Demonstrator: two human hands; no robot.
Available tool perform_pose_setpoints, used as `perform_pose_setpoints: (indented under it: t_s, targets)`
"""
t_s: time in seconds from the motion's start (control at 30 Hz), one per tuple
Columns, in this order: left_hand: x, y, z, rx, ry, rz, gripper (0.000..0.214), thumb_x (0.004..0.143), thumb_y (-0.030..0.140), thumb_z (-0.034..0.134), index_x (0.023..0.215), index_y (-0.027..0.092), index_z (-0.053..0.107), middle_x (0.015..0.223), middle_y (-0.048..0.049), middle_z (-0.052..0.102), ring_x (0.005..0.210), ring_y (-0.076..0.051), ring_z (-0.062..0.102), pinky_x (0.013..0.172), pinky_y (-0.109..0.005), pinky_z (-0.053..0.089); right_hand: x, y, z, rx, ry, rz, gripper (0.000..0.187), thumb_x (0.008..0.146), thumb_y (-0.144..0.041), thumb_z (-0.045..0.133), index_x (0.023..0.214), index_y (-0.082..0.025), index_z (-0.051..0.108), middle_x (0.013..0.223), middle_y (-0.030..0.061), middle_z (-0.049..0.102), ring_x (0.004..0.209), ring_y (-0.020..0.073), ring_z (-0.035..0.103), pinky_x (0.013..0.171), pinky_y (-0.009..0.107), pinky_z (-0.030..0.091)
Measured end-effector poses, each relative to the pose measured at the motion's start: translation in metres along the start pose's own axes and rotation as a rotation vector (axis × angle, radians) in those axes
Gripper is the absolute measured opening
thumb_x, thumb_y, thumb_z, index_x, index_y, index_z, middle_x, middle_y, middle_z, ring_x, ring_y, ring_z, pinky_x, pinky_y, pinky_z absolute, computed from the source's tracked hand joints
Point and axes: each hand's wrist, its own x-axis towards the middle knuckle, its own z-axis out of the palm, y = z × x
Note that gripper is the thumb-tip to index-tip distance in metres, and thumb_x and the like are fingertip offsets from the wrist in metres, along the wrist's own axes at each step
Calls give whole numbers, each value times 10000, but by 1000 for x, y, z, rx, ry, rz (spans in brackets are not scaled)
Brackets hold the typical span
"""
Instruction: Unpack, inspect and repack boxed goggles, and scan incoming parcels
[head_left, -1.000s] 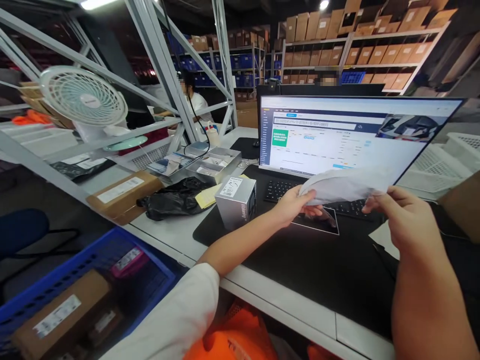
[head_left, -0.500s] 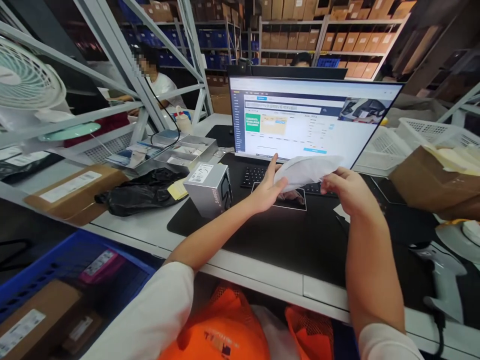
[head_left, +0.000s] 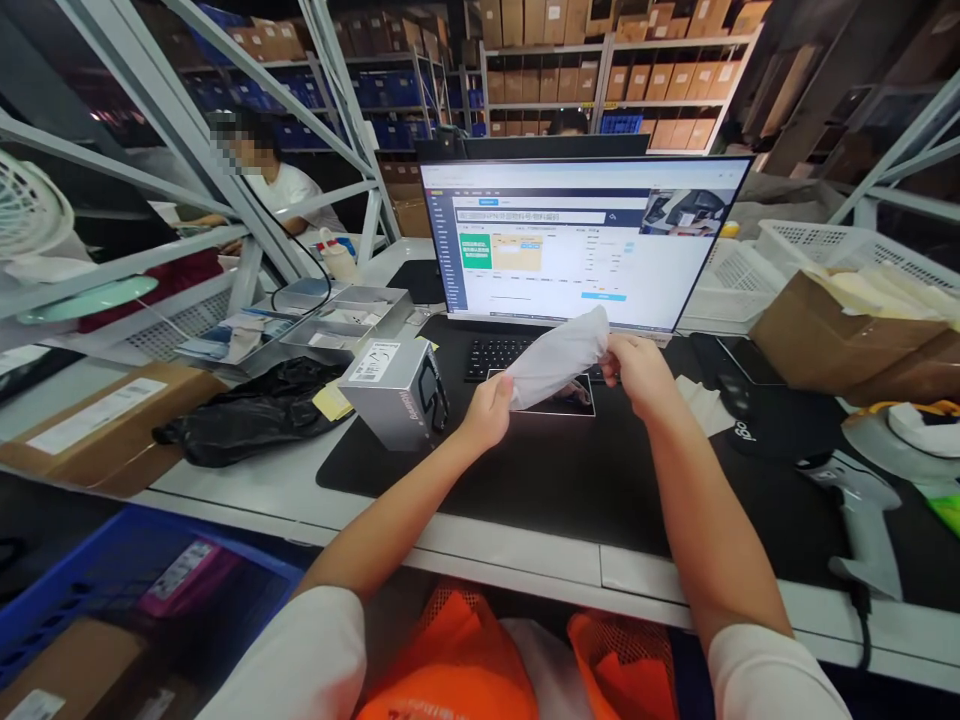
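Observation:
A soft white pouch (head_left: 561, 360) is stretched slantwise between my two hands, above the desk mat and in front of the monitor. My left hand (head_left: 487, 412) pinches its lower left end, thumb on top. At the upper right end, the fingers of my right hand (head_left: 639, 372) are closed on its edge. Whether anything lies inside the pouch cannot be seen. Beneath it, a dark picture card (head_left: 576, 402) is partly covered, as is the black keyboard (head_left: 487, 356). A silver-grey box (head_left: 394, 392) with a label on top stands left of my left hand.
Behind my hands rises a lit monitor (head_left: 555, 250). On the right are a barcode scanner (head_left: 859, 520), a mouse (head_left: 733, 396) and an open carton (head_left: 832, 330). Black plastic bags (head_left: 247, 415) and a brown parcel (head_left: 105, 420) lie left. A co-worker (head_left: 281, 190) sits beyond the metal frame.
The pouch has tilted, its left end lower and its right end higher. My left hand has moved down and left, its fingers now closed on the pouch. The view has turned slightly right.

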Motion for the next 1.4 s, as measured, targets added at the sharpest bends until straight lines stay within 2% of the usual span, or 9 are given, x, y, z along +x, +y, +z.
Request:
perform_pose_setpoints:
  t_s: [0.23, 0.43, 0.5, 0.63, 0.87, 1.03, 1.23, 1.3, 1.4]
  targets:
    - [-4, -25, -20, 165, 56, 23, 652, 1063, 568, 256, 1085, 115, 725, 1051, -170, 750, 980, -281, 681, 904, -419, 536, 16, 7, -24, 145, 190, -37, 242, 724, -381, 676, 641, -169, 596, 500, -24, 469, 428, 83, 391, 376, 205, 273]
    - [3, -29, -25, 520, 133, 87, 268, 953, 276, 565, 1087, 172, 772, 1176, -147, 702, 1147, -326, 578, 1025, -487, 467, 18, -2, -64, 286, 342, -274, 263, 783, -376, 708, 655, -206, 553, 609, -9, 520, 485, 87, 425, 392, 197, 299]
    - [4, -22, -24, 646, 27, 120, 320, 937, 176, 533, 1162, 182, 760, 1119, -135, 701, 1066, -291, 612, 955, -434, 506, 14, -6, -72, 291, 328, -327, 288, 790, -393, 745, 665, -212, 559, 685, 4, 553, 519, 88, 446, 412, 207, 327]
    - [8, -1, -23, 686, -438, 108, 406, 951, 134, 419, 1176, 173, 754, 1119, -118, 736, 1066, -265, 670, 931, -370, 520, 5, -15, -77, 281, 239, -363, 302, 794, -458, 796, 720, -219, 627, 763, 26, 565, 556, 88, 477, 444, 231, 351]
    - [25, 16, 3, 723, -687, -54, 623, 964, 633, 462, 1209, 133, 740, 978, -194, 784, 900, -365, 746, 795, -412, 548, -10, -25, -68, 112, 119, -370, 484, 820, -704, 714, 878, -232, 627, 800, 10, 547, 614, 121, 516, 520, 255, 442]
    - [14, 12, 14, 695, -570, 30, 551, 1006, 543, 425, 1009, 119, 776, 995, -218, 771, 968, -365, 744, 879, -460, 559, -19, -28, -77, 56, 51, -342, 516, 837, -739, 679, 879, -228, 625, 734, 3, 529, 590, 128, 519, 535, 264, 455]
    - [3, 31, -6, 110, 46, 447, 443, 963, 481, 582, 1276, 184, 685, 1323, -170, 680, 1274, -303, 627, 1112, -482, 483, -33, -39, -71, 26, -109, -311, 486, 884, -668, 682, 813, -192, 623, 651, -8, 527, 528, 105, 489, 504, 240, 400]
    - [15, 45, -9, -7, 0, 376, 581, 952, 558, 596, 1410, 201, 600, 1481, -172, 573, 1428, -332, 496, 1196, -525, 390, -33, -41, -63, -20, -205, -276, 511, 887, -679, 669, 786, -183, 604, 592, -22, 498, 507, 100, 473, 494, 232, 376]
    - [38, 59, -10, -84, -207, 264, 516, 928, 581, 635, 1278, 208, 700, 1454, -155, 608, 1464, -350, 455, 1228, -542, 346, -28, -39, -51, -24, -323, -253, 533, 892, -701, 640, 792, -181, 572, 575, -33, 499, 500, 96, 473, 499, 225, 376]
